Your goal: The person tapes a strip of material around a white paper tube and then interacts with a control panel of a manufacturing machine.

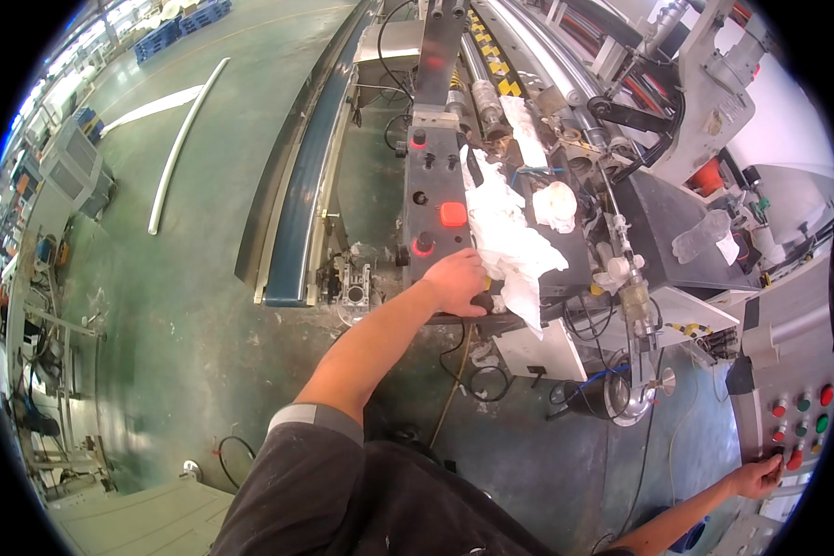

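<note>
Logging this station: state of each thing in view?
left hand: at dark panel's near edge, fingers bent
right hand: at control panel's lower buttons, grip unclear
white sheet: crumpled, overhanging near edge
clear bottle: on its side
white pole: lying on floor
red square button: pressed or not, unclear

A dark machine top (443,181) carries a crumpled white sheet (502,227), with a round white bundle (554,206) beside it. On the green floor (204,315) lie a long white tube (178,148) and a flat white strip (153,108).
</note>
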The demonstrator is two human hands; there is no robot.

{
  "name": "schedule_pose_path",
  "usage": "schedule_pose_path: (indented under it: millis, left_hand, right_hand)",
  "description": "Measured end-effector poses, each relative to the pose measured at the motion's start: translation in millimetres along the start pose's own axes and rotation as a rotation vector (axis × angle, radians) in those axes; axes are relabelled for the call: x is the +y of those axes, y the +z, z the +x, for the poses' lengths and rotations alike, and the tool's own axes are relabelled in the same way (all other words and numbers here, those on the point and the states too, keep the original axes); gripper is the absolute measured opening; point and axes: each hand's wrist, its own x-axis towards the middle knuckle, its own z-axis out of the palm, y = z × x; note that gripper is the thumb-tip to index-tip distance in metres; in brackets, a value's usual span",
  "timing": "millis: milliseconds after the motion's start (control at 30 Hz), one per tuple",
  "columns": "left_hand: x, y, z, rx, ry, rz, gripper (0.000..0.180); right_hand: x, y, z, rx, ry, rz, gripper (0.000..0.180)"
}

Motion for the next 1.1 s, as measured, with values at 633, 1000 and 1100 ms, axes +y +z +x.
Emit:
schedule_pose_path:
  millis: [633, 1000, 1100]
  left_hand:
    - [6, 5, -18, 0.200, 0.094, 0.023, 0.048]
    - [240, -101, -171, -0.533, 0.215, -1.771, 0.030]
    - [238, -123, -196, -0.473, 0.115, -1.777, 0.024]
  right_hand:
    - [-10, 13, -16, 0.020, 0.146, 0.009, 0.031]
    - [0, -2, -8, -0.056, 0.270, 0.042, 0.033]
    - [6, 2, -10, -0.019, 0.184, -0.026, 0.033]
